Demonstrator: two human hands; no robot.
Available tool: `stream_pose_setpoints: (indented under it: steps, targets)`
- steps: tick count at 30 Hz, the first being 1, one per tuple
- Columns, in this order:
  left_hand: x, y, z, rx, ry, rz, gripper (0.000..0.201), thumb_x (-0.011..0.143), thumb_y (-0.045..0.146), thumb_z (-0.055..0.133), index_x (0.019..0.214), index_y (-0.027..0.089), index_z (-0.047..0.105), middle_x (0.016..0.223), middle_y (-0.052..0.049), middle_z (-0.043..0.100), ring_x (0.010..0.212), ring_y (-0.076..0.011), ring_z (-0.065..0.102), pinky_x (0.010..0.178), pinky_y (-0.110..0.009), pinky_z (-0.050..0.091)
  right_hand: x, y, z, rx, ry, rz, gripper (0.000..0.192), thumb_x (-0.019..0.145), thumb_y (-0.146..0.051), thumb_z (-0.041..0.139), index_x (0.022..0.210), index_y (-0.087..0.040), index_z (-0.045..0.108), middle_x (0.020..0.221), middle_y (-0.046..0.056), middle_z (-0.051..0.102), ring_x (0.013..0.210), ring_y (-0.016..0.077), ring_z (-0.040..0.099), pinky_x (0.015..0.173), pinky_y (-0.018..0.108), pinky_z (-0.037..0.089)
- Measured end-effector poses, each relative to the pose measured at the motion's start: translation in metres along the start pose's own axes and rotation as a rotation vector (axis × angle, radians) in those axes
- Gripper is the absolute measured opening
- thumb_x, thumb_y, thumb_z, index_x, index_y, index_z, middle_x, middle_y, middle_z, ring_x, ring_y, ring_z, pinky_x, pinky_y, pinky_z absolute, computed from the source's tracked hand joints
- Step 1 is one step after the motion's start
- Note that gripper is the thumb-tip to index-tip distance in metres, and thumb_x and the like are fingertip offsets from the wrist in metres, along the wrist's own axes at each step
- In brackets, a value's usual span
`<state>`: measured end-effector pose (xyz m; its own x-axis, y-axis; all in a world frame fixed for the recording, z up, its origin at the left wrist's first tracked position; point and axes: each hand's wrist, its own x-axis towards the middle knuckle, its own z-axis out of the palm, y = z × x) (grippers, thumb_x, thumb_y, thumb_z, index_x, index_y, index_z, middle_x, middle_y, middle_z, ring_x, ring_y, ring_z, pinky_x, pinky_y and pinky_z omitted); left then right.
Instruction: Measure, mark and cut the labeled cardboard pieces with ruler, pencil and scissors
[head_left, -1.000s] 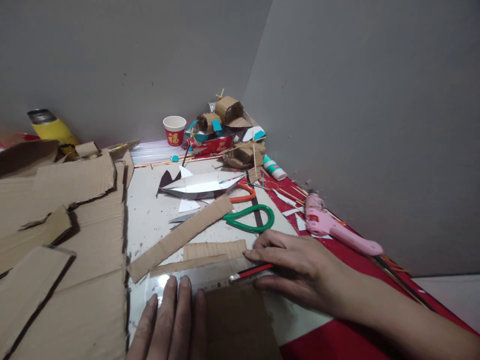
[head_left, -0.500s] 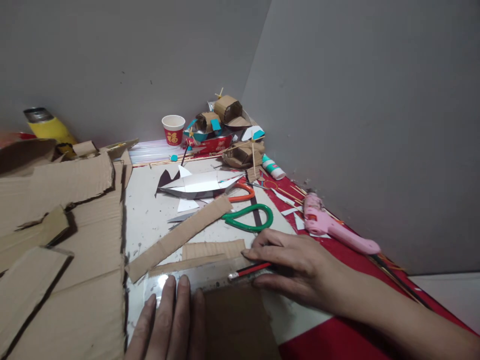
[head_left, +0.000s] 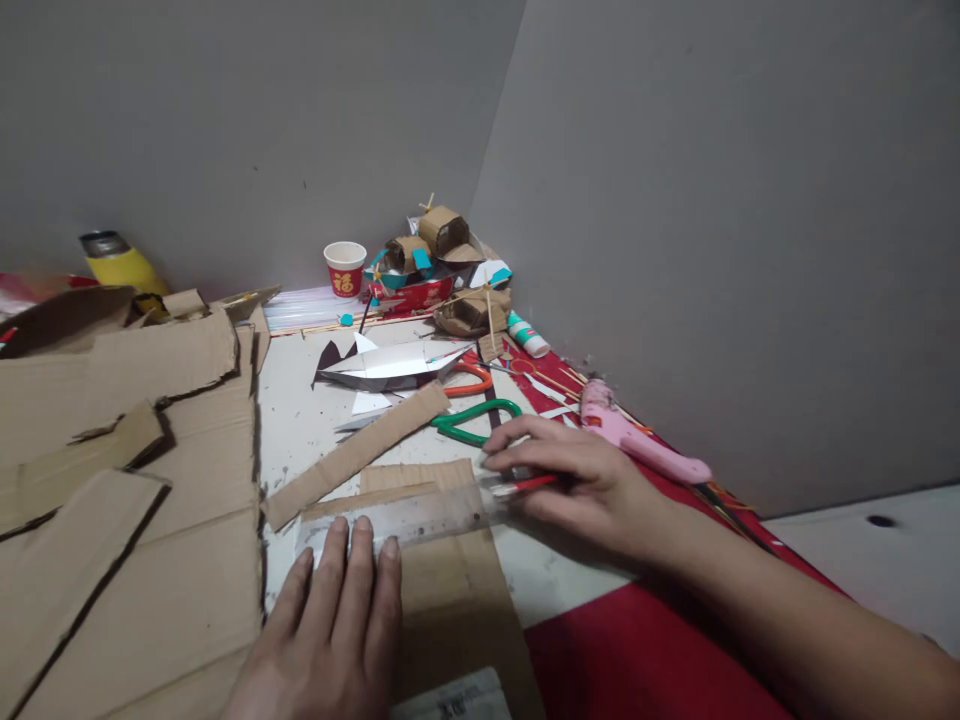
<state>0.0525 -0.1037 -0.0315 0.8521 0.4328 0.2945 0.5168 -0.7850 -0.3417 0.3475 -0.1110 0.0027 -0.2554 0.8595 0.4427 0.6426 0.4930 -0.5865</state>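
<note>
Cardboard sheets [head_left: 127,500] cover the left part of the desk [head_left: 300,420], overlapping one another. A yellow can [head_left: 124,268] stands behind them at the far left edge.

The left hand [head_left: 337,620] lies flat, fingers extended and together, grasping nothing. Its fingertips press on the left half of a clear ruler [head_left: 405,518]. The ruler lies across a cardboard piece [head_left: 450,590] near the front edge of the desk. A cardboard strip [head_left: 356,455] lies diagonally just beyond the ruler.

The right hand [head_left: 577,480] grips a red pencil [head_left: 525,487] between thumb and fingers. The pencil tip sits at the right end of the ruler, at its far edge.

Green scissors [head_left: 472,422] lie just beyond the right hand, with orange scissors [head_left: 469,382] behind them. A folded white paper shape [head_left: 386,365] lies beside the orange scissors. A pink glue gun [head_left: 637,445] rests on the red cloth [head_left: 637,650] along the right edge, near the wall.

A red paper cup [head_left: 345,268] and small cardboard models [head_left: 442,270] occupy the far corner.
</note>
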Motion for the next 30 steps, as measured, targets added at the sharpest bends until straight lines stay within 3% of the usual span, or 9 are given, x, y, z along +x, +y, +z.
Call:
stream_pose_setpoints:
  steps: [2, 4, 6, 9, 12, 14, 18, 30]
  targets:
    - [0.002, -0.002, -0.004, -0.040, -0.056, 0.005, 0.060, 0.091, 0.050, 0.050, 0.136, 0.010, 0.057, 0.140, -0.022, 0.056, 0.129, -0.0382, 0.053, 0.100, -0.047, 0.045, 0.004, -0.012, -0.008, 0.033, 0.156, 0.048, 0.032, 0.103, -0.034, 0.045, 0.088, -0.022, 0.070, 0.093, 0.007, 0.067, 0.088, 0.0184, 0.067, 0.078, 0.032, 0.055]
    - [0.004, -0.006, -0.009, -0.080, -0.102, 0.051, 0.075, 0.087, 0.064, 0.048, 0.136, 0.008, 0.057, 0.139, -0.025, 0.055, 0.126, -0.0403, 0.055, 0.096, -0.047, 0.049, 0.010, -0.027, -0.017, 0.029, 0.187, 0.077, 0.043, 0.105, -0.041, 0.035, 0.090, -0.023, 0.071, 0.099, 0.007, 0.068, 0.095, 0.0203, 0.066, 0.084, 0.035, 0.054]
    - [0.007, -0.009, -0.014, -0.109, -0.139, 0.101, 0.077, 0.087, 0.063, 0.047, 0.138, 0.007, 0.055, 0.138, -0.027, 0.054, 0.124, -0.0411, 0.057, 0.091, -0.047, 0.053, 0.019, -0.041, -0.023, 0.041, 0.088, 0.068, 0.053, 0.104, -0.052, 0.029, 0.096, -0.023, 0.071, 0.099, 0.007, 0.069, 0.093, 0.0214, 0.065, 0.083, 0.036, 0.053]
    - [0.011, -0.011, -0.021, -0.163, -0.216, 0.072, 0.076, 0.087, 0.059, 0.049, 0.140, 0.004, 0.051, 0.139, -0.031, 0.050, 0.125, -0.0447, 0.054, 0.091, -0.052, 0.053, 0.040, -0.057, -0.015, 0.153, -0.087, 0.157, 0.062, 0.103, -0.057, 0.024, 0.090, -0.018, 0.070, 0.072, 0.003, 0.063, 0.067, 0.0162, 0.060, 0.064, 0.029, 0.051]
    - [0.015, -0.009, -0.024, -0.297, -0.333, 0.011, 0.083, 0.088, 0.064, 0.044, 0.142, 0.001, 0.047, 0.142, -0.034, 0.042, 0.130, -0.0497, 0.045, 0.096, -0.061, 0.048, 0.065, -0.062, 0.013, 0.348, -0.127, 0.194, 0.056, 0.100, -0.057, 0.037, 0.076, -0.015, 0.065, 0.066, 0.001, 0.058, 0.057, 0.0123, 0.055, 0.055, 0.025, 0.046]
    - [0.016, -0.008, -0.025, -0.378, -0.380, -0.016, 0.087, 0.089, 0.068, 0.037, 0.144, 0.000, 0.044, 0.145, -0.035, 0.037, 0.135, -0.0513, 0.037, 0.100, -0.065, 0.042, 0.078, -0.060, 0.035, 0.455, -0.223, 0.215, 0.045, 0.096, -0.051, 0.048, 0.074, -0.015, 0.062, 0.062, 0.000, 0.057, 0.052, 0.0105, 0.052, 0.050, 0.022, 0.042]
    - [0.018, -0.008, -0.027, -0.420, -0.440, -0.038, 0.088, 0.090, 0.068, 0.032, 0.147, 0.001, 0.038, 0.149, -0.035, 0.031, 0.139, -0.0503, 0.026, 0.106, -0.066, 0.035, 0.091, -0.055, 0.068, 0.532, -0.303, 0.271, 0.030, 0.093, -0.035, 0.056, 0.071, -0.016, 0.058, 0.057, -0.004, 0.053, 0.048, 0.0082, 0.047, 0.047, 0.020, 0.038]
    - [0.015, -0.007, -0.020, -0.360, -0.399, -0.006, 0.091, 0.090, 0.071, 0.028, 0.145, 0.000, 0.042, 0.146, -0.038, 0.036, 0.135, -0.0524, 0.033, 0.102, -0.065, 0.040, 0.103, -0.054, 0.091, 0.490, -0.368, 0.392, 0.028, 0.095, -0.021, 0.055, 0.067, -0.016, 0.057, 0.056, -0.005, 0.055, 0.049, 0.0083, 0.052, 0.049, 0.019, 0.042]
